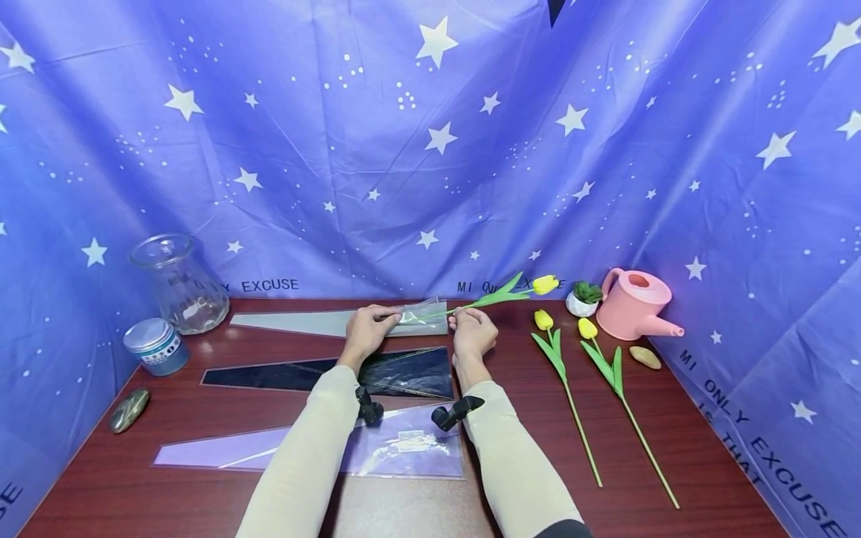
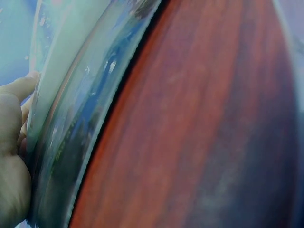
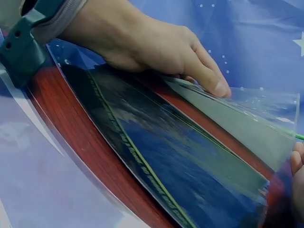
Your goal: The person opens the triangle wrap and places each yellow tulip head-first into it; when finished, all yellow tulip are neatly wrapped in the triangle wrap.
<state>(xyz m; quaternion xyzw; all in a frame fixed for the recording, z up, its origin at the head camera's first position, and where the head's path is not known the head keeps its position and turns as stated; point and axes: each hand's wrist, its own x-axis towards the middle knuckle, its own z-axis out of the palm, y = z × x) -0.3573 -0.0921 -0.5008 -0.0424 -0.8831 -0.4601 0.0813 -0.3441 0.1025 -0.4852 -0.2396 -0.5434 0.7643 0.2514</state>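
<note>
Working at the far edge of the dark red table, both hands are on the pale sleeve as I see them from my end. The left hand pinches the clear film between thumb and fingers, near the wide mouth. At that mouth, the right hand curls its fingers round the stem of a yellow tulip, with very little gap left in the grip. I see the stem's lower part lying within the film, while leaves and bloom stick out to the right; I cannot tell where its tip ends. Nearer me lie a black sleeve and then a lilac sleeve, their wide ends also rightward. Over on my right, a second tulip and a third tulip rest side by side, with a pink watering can, a small potted plant and a tan stone behind. To my left stand a glass vase and a blue jar, with a dark stone near them.
</note>
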